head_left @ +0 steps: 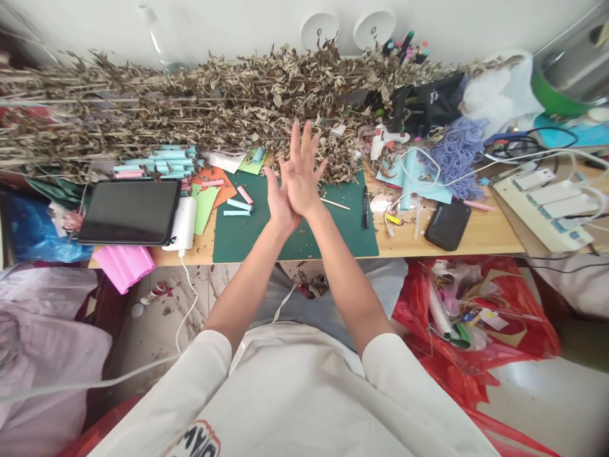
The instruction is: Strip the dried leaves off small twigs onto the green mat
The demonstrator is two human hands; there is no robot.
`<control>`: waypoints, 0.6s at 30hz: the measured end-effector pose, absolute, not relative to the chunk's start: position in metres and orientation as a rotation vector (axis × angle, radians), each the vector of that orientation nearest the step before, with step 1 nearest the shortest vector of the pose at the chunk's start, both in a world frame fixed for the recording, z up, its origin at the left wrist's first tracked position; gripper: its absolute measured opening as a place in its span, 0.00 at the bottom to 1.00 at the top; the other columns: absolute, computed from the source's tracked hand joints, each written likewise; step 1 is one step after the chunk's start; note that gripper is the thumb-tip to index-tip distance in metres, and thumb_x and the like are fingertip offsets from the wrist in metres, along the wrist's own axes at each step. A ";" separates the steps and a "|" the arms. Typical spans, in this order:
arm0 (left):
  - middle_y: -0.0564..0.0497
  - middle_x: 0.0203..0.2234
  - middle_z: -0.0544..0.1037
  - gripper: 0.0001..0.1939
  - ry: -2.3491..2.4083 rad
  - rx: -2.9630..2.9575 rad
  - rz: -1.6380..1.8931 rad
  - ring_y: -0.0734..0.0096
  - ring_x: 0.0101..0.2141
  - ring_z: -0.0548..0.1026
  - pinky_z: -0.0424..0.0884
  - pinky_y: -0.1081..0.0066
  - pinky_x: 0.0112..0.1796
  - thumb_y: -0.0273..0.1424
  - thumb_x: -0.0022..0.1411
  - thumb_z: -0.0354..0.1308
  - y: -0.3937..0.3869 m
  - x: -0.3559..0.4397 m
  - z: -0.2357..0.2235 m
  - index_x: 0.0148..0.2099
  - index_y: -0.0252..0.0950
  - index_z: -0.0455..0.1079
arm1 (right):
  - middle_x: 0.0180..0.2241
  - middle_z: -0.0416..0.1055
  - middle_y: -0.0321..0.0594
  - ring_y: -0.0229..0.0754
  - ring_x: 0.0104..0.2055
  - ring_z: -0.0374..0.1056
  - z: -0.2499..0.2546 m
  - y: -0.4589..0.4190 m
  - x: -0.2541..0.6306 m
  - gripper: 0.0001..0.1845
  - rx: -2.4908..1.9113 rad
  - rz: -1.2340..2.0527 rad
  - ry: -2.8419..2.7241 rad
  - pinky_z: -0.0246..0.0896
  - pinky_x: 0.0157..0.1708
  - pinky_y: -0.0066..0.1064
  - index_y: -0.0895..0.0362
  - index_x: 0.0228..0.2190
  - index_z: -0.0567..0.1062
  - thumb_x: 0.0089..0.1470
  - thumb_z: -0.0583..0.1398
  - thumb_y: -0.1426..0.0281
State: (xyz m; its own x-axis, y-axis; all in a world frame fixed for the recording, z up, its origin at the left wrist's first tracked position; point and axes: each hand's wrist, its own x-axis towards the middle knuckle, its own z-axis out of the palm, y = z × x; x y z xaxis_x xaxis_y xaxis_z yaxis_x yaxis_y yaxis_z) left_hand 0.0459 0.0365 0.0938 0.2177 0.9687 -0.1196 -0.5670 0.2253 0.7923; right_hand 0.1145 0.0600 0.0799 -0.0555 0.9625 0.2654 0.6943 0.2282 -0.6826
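Over the green cutting mat (257,238), my left hand (280,206) and my right hand (303,185) are pressed against each other. The right lies across the left, its fingers stretched out and spread. My left thumb sticks out, while part of the left hand is hidden behind the right. No object shows in either hand. Small blue paper rolls (238,212) and a pink paper roll (245,195) lie on the mat to the left. A thin wooden stick (335,204) and a black pen (365,208) are to the right. Dried leafy stems (266,95) pile up just beyond the fingertips.
A black tablet (129,211) and white power bank (184,223) sit left, near more blue rolls (174,158). At right are a glue gun (386,141), purple yarn (460,155), a black phone-like object (448,225) and a power strip (547,206). A red bag (528,317) hangs below.
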 end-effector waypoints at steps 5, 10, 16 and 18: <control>0.46 0.51 0.77 0.29 0.673 0.438 0.984 0.54 0.58 0.71 0.71 0.58 0.56 0.50 0.69 0.46 0.034 0.036 0.080 0.66 0.43 0.60 | 0.71 0.34 0.30 0.51 0.74 0.28 0.059 0.077 0.135 0.36 -1.441 0.229 -1.458 0.29 0.69 0.62 0.36 0.67 0.38 0.61 0.31 0.43; 0.42 0.51 0.76 0.24 0.675 0.385 0.952 0.56 0.55 0.73 0.73 0.59 0.53 0.42 0.72 0.42 0.045 0.033 0.058 0.62 0.35 0.63 | 0.60 0.62 0.42 0.46 0.66 0.56 0.041 0.059 0.148 0.27 -1.278 0.248 -1.252 0.52 0.65 0.51 0.48 0.59 0.64 0.68 0.39 0.53; 0.41 0.50 0.76 0.27 0.671 0.558 0.989 0.54 0.56 0.72 0.72 0.55 0.53 0.49 0.69 0.44 0.050 0.028 0.041 0.56 0.36 0.68 | 0.47 0.69 0.45 0.48 0.52 0.66 0.043 0.005 0.140 0.14 -1.391 0.293 -1.533 0.64 0.56 0.46 0.52 0.46 0.76 0.58 0.60 0.67; 0.41 0.49 0.77 0.27 0.683 0.600 0.990 0.54 0.55 0.73 0.72 0.55 0.53 0.51 0.69 0.44 0.049 0.028 0.039 0.55 0.36 0.70 | 0.46 0.69 0.45 0.48 0.51 0.66 0.043 -0.004 0.135 0.15 -1.393 0.290 -1.605 0.65 0.55 0.44 0.53 0.45 0.77 0.54 0.63 0.70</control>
